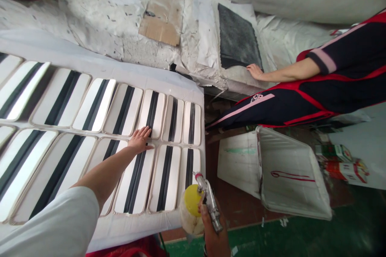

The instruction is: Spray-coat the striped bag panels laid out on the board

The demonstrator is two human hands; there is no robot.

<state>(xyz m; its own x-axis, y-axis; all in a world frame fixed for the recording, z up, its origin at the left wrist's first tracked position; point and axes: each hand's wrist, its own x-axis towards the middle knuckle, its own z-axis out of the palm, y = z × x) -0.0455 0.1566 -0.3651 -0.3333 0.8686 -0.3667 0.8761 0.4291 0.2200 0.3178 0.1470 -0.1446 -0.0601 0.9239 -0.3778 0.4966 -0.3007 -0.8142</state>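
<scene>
My left hand (pixel 140 140) lies flat with fingers stretched on the seam between two rows of white panels. Each panel, like the one under my fingertips (pixel 161 108), has rounded corners, a beige edge and a black stripe down its middle. A silver spray gun (pixel 208 198) is gripped in my right hand (pixel 212 225), past the table's near right corner. On the gun sits a cup with a yellow lid (pixel 192 200); its pale body is partly behind the lid. The nozzle points toward the end panel of the near row (pixel 188 166).
Opposite, a co-worker's hand (pixel 255 72) rests on a paper-covered surface beside a dark grey sheet (pixel 238 36). Torn cardboard (pixel 163 16) lies on that surface. A white plastic bin (pixel 289 168) lies right of the table, with colourful boxes (pixel 343 164) beyond.
</scene>
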